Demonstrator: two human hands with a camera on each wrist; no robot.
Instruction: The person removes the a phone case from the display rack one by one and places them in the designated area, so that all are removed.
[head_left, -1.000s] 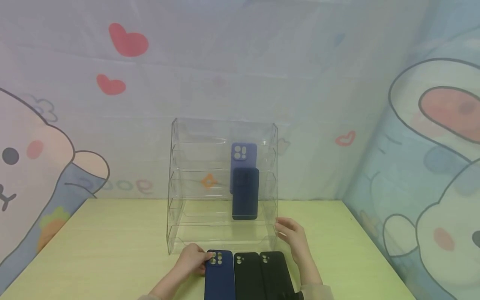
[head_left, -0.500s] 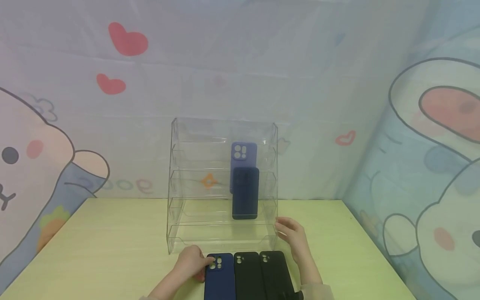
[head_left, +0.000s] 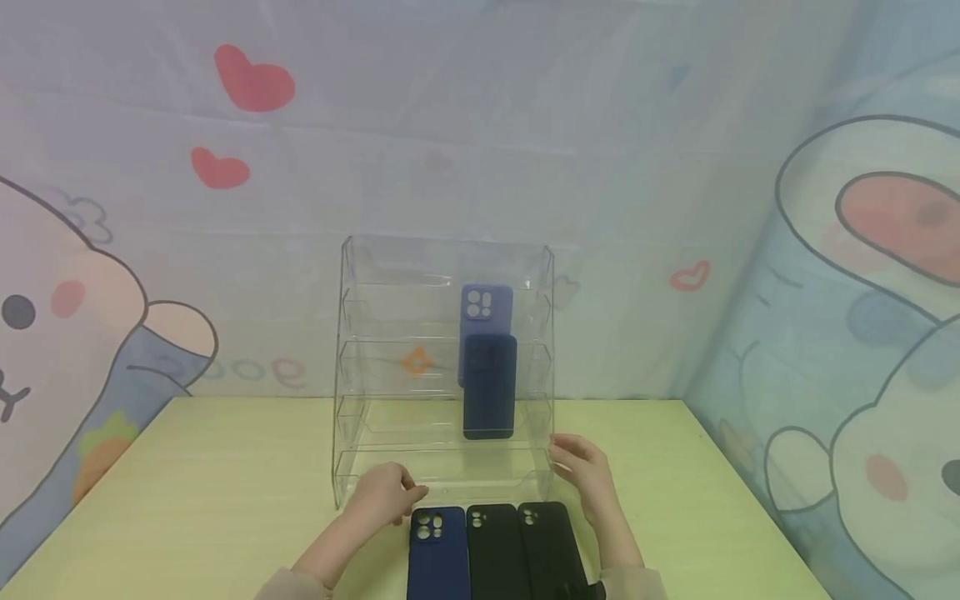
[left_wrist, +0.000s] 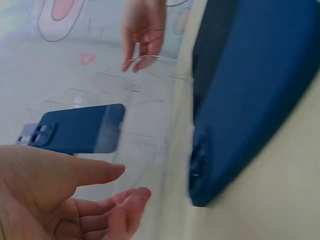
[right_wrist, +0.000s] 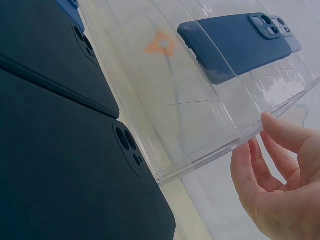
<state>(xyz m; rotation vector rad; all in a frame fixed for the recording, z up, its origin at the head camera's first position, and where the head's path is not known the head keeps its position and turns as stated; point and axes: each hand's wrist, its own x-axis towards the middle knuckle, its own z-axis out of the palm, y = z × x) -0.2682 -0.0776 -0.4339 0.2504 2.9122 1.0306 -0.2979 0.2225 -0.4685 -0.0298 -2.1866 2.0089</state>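
Observation:
A clear, several-tiered display rack (head_left: 442, 479) stands on the table. In it lean a lavender phone case (head_left: 495, 312) and, lower and in front, a dark blue phone case (head_left: 490, 392). My left hand (head_left: 384, 493) holds nothing; in the left wrist view its thumb and fingers are apart, by the rack's lower front. A navy phone case (head_left: 438, 558) lies just right of it. My right hand (head_left: 585, 468) holds the rack's right side edge, thumb and fingertips at the rim in the right wrist view.
Two black phone cases, a middle one (head_left: 497, 550) and a right one (head_left: 551, 546), lie side by side right of the navy case, in front of the rack. The pale wooden table (head_left: 225, 475) ends at a cartoon-printed cloth backdrop (head_left: 450, 125).
My left hand has let go of the navy phone case's top and moved up towards the rack. That case has slid slightly towards me. The right hand has stayed at the rack.

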